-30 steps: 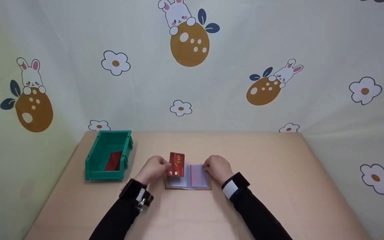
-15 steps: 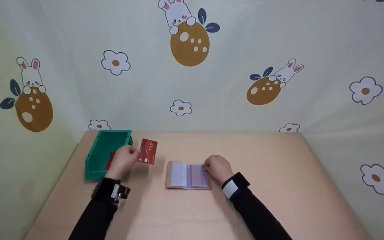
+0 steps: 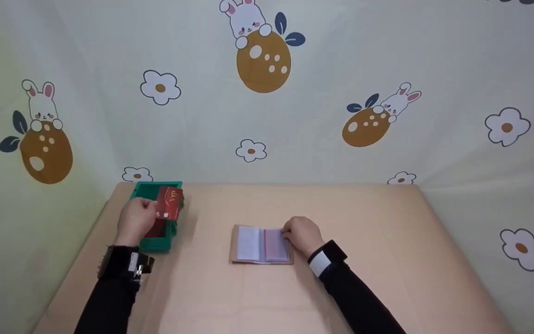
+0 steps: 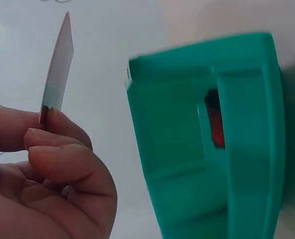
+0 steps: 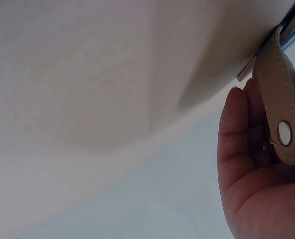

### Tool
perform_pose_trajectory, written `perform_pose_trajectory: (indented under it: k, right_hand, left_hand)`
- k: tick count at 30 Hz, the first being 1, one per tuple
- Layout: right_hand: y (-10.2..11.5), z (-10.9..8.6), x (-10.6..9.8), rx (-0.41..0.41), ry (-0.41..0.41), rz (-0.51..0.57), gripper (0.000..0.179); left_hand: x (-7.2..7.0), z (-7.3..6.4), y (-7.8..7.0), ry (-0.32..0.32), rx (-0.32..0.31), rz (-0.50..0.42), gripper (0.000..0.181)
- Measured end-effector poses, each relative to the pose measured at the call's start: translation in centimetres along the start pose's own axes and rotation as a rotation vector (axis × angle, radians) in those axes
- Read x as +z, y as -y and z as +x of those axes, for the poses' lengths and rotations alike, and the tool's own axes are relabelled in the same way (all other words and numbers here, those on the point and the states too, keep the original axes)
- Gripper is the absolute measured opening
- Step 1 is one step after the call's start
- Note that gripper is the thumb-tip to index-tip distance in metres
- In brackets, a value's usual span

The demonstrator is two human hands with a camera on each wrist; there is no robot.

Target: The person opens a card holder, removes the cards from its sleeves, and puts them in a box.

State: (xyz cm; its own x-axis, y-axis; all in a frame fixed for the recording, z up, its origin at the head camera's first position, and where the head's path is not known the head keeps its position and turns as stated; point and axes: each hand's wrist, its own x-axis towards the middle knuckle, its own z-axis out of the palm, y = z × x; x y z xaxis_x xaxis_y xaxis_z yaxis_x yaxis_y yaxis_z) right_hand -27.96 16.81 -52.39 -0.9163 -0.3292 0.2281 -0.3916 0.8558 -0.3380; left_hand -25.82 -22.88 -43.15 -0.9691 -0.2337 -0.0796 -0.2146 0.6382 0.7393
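A red VIP card (image 3: 170,203) is pinched by its edge between the thumb and finger of my left hand (image 3: 136,220), above the green bin (image 3: 158,244). In the left wrist view the card (image 4: 59,64) stands nearly edge-on, pale side showing, beside the bin (image 4: 252,124). More red (image 4: 216,122) shows inside the bin. My right hand (image 3: 304,233) holds the right edge of an open card holder (image 3: 248,243) with clear sleeves and a tan cover. In the right wrist view its tan strap with a metal snap (image 5: 282,109) lies across the fingers of my right hand (image 5: 257,179).
The bin stands at the left back of the beige table (image 3: 369,222). A pale curtain (image 3: 202,125) printed with rabbits and flowers hangs behind the table and along both sides.
My left hand has carried the red card leftward from over the card holder to above the green bin, uncovering the holder's left sleeve. My right hand has stayed at the holder's edge.
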Motion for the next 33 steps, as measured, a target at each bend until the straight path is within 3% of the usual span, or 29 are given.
perform_pose_trajectory:
  k: [11, 28, 33]
  right_hand:
    - [0.2, 0.0, -0.2, -0.015, 0.000, -0.001, 0.007]
    - [0.0, 0.0, 0.0, -0.019, 0.000, 0.008, 0.007]
    - [0.1, 0.0, -0.1, -0.009, 0.005, 0.009, 0.007]
  left_hand:
    - [-1.5, 0.6, 2.1, -0.081, 0.008, 0.074, 0.029]
    - [-0.6, 1.1, 2.3, -0.020, -0.025, 0.092, 0.029]
    - [-0.3, 1.0, 2.5, -0.081, 0.021, 0.097, 0.028]
